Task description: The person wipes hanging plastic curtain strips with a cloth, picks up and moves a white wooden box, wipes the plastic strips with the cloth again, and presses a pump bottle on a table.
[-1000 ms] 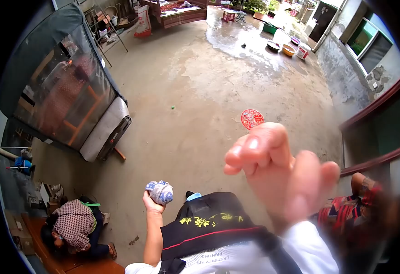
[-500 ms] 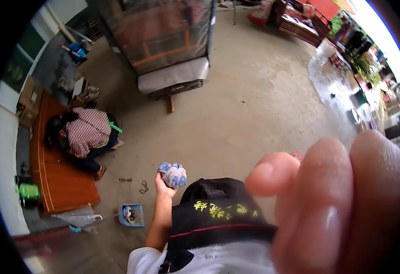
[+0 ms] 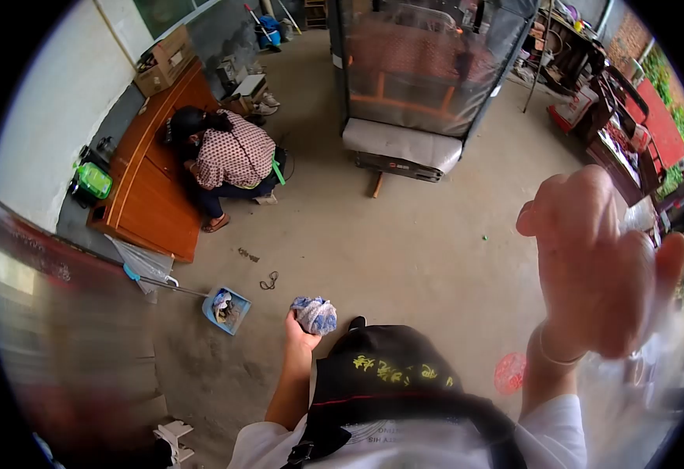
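Nearest the camera, our right hand (image 3: 600,273) is raised close to the lens, blurred, fingers loosely spread and holding nothing. Lower and left of it, our left hand (image 3: 301,334) is lifted in front of the chest with its grip closed around a balled-up blue-and-white cloth (image 3: 315,314); the cloth is a rounded wad with no clear long axis, bulging up and to the right out of the fist, above the concrete floor (image 3: 404,258) and not touching it. Just below sits our black apron (image 3: 381,375) with yellow lettering. Right of the apron a red round disc (image 3: 510,373) lies on the floor. Left of the cloth, on the floor, a blue dustpan (image 3: 226,309) holds scraps, its long handle running up-left. Farther off, another person in a checked shirt (image 3: 229,156) crouches beside a brown wooden panel (image 3: 150,184) lying flat. Beyond, a covered cart (image 3: 424,78) stands upright, well apart from us.
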